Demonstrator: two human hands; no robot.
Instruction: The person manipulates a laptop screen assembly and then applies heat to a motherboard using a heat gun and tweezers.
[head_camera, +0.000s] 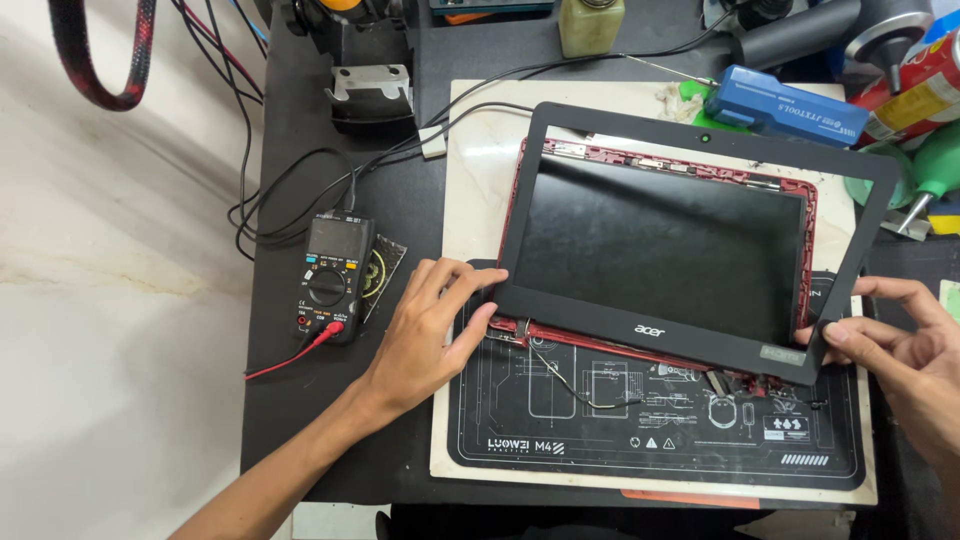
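black bezel, red lid shell, black mat white-lined.

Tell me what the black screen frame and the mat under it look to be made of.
Black screen frame: likely matte plastic; thin, dull and lifted slightly off the red lid.
Mat: probably rubber or silicone; flat black sheet with white printed outlines, no shine.

Bright, even light falls from above; the pale wall at left is nearly washed out. Soft shadows lie beneath the black plastic screen bezel. Focus is sharp, with slight bending toward the far corners.
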